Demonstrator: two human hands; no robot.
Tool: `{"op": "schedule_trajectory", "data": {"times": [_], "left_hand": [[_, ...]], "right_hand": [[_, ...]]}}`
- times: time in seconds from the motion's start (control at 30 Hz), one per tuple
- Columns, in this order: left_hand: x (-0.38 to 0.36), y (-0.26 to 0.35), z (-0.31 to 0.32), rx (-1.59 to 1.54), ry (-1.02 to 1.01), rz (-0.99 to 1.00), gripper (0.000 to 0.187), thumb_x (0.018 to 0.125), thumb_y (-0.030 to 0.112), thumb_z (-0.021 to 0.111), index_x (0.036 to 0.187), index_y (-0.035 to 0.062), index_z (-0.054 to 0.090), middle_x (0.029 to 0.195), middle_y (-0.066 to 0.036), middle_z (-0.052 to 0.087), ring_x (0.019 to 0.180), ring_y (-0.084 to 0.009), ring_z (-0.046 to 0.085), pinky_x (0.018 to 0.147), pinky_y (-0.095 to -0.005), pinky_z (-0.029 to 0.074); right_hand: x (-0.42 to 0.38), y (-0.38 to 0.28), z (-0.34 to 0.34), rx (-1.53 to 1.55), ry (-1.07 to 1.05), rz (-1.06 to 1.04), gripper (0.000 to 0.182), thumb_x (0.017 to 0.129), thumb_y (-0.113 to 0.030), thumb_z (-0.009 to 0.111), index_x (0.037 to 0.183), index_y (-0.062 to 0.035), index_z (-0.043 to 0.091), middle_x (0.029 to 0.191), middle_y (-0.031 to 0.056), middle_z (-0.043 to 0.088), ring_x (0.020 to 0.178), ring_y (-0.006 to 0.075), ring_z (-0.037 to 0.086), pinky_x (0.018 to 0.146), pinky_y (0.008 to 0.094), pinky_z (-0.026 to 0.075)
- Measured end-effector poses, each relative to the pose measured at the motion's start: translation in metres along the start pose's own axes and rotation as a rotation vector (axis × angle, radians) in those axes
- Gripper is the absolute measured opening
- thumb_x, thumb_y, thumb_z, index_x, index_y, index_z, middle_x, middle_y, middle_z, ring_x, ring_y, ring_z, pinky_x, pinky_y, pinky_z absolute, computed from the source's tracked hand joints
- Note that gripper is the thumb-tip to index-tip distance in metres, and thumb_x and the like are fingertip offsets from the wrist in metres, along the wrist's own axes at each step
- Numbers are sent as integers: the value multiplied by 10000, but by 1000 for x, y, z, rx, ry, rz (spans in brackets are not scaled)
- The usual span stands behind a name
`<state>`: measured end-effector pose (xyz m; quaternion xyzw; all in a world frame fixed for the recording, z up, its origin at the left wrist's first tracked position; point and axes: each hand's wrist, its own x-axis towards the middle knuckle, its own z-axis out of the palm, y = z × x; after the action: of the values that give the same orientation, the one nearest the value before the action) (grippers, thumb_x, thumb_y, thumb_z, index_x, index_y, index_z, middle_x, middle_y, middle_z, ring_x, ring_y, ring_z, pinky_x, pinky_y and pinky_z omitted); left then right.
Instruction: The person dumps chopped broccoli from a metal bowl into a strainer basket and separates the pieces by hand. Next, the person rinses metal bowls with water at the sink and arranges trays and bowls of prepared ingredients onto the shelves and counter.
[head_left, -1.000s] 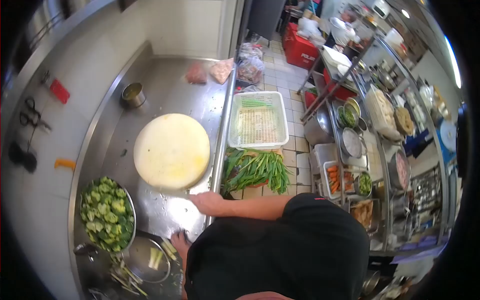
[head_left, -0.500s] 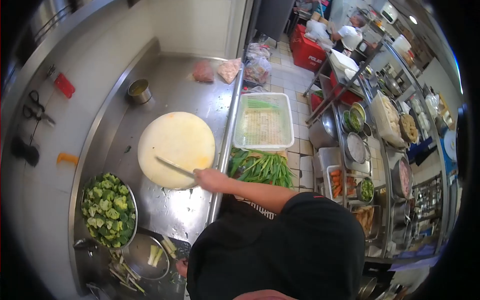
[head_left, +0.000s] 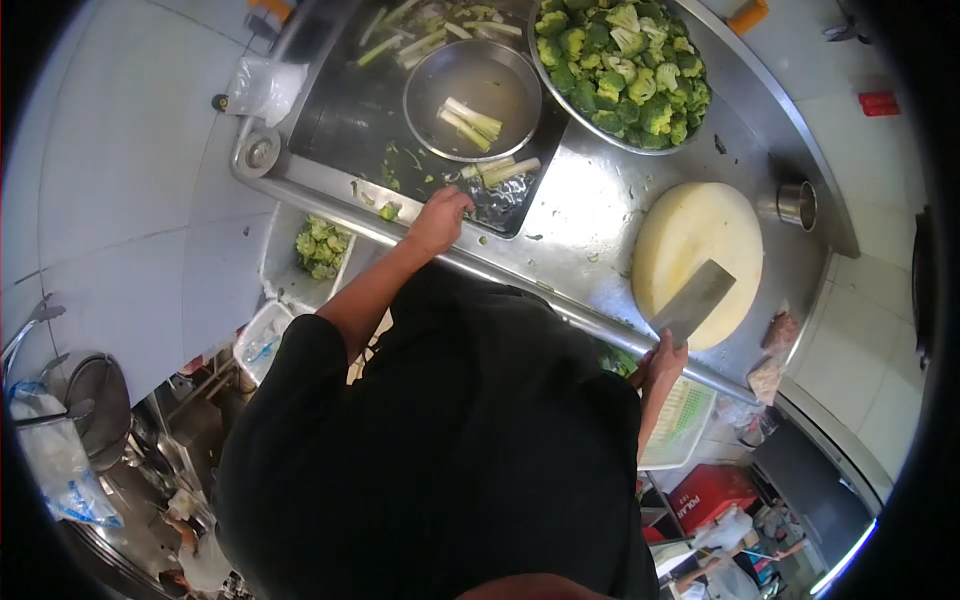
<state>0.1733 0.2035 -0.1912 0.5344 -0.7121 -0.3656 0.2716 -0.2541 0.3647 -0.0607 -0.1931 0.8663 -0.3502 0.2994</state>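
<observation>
In the head view my right hand is closed round the handle of a cleaver. Its broad blade lies over the thick round chopping board. My left hand hangs over the front edge of the sink, its fingers curled in. Whatever they may hold does not show. Just beyond that hand, pale green-white stalks rest at the sink's corner. A steel bowl in the sink holds more cut stalks. Beside it stands a large bowl heaped with broccoli florets.
A steel cup and bagged pink meat lie past the board. Below the counter rail are a bin with green trimmings and a white basket. A red box and other people are farther off.
The view has swung round toward the sink, bringing my left hand into fuller sight at its edge. My right hand still grips the cleaver, whose blade now shows its flat side.
</observation>
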Motion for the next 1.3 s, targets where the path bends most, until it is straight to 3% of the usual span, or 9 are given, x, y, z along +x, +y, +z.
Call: {"op": "schedule_trajectory", "data": {"times": [0.2, 0.33, 0.4, 0.43, 0.5, 0.63, 0.83, 1.13, 1.3], "left_hand": [[-25, 28, -80, -42, -78, 44, 174, 789, -49, 533, 926, 6, 625, 909, -164, 580, 872, -366, 576, 778, -405, 467], [-89, -52, -165, 302, 12, -271, 318, 727, -26, 520, 1017, 18, 641, 1032, -207, 604, 960, -389, 564, 841, -423, 468], [-96, -27, -194, 990, -293, -624, 357, 763, 129, 618, 1115, 73, 644, 1231, -207, 552, 1220, -429, 424, 964, -621, 328], [-119, -79, -185, 1336, -208, -645, 416, 780, 233, 658, 1170, 95, 613, 1339, -205, 484, 1339, -459, 269, 1006, -676, 240], [-82, -16, -183, 1200, -59, -565, 443, 786, 258, 670, 1192, 98, 593, 1378, -220, 452, 1354, -460, 277, 1029, -664, 238], [-41, -34, -116, 382, -27, -370, 399, 761, 226, 705, 1114, 66, 607, 1163, -241, 560, 1061, -421, 545, 893, -483, 452], [-24, -27, -64, 302, -78, -238, 185, 728, 124, 684, 875, 28, 626, 903, -187, 587, 873, -390, 567, 778, -460, 462], [81, 22, -101, 0, 189, -309, 119, 791, 51, 662, 897, 2, 645, 826, -142, 596, 731, -266, 583, 704, -362, 477], [223, 109, -101, -239, 331, 111, 100, 831, 51, 650, 917, 4, 631, 878, -82, 601, 775, -195, 579, 697, -288, 460]], "right_hand": [[-2, -21, 2, -168, -74, -13, 203, 920, -159, 550, 1002, 18, 493, 537, 52, 454, 375, 151, 463, 336, 299, 400], [-12, -34, 5, -195, -27, 27, 202, 914, -172, 564, 987, 10, 516, 532, 49, 467, 385, 155, 466, 348, 307, 388], [0, -36, 3, -169, -40, -81, 192, 911, -179, 570, 935, 7, 526, 536, 36, 471, 388, 139, 469, 352, 295, 383], [9, -32, 1, -161, -60, -174, 191, 911, -185, 571, 925, 1, 530, 553, 34, 479, 401, 136, 474, 365, 291, 394], [0, -112, 7, -50, -136, 48, 194, 908, -189, 575, 895, 2, 544, 582, 55, 510, 447, 143, 510, 420, 292, 421], [34, -201, 22, 157, -214, -145, 182, 911, -177, 575, 851, -12, 528, 575, 32, 500, 493, 118, 506, 491, 274, 441], [170, -333, 48, 1071, -608, -1, 89, 905, -49, 526, 845, 3, 488, 760, 103, 535, 653, 185, 551, 567, 282, 499], [314, -430, 73, 1323, -786, 36, 89, 868, 15, 589, 848, 44, 507, 763, 103, 537, 737, 253, 580, 699, 335, 571], [343, -471, 78, 1431, -827, 147, 105, 882, -37, 593, 864, 41, 526, 777, 110, 546, 758, 277, 576, 749, 379, 567]]}}
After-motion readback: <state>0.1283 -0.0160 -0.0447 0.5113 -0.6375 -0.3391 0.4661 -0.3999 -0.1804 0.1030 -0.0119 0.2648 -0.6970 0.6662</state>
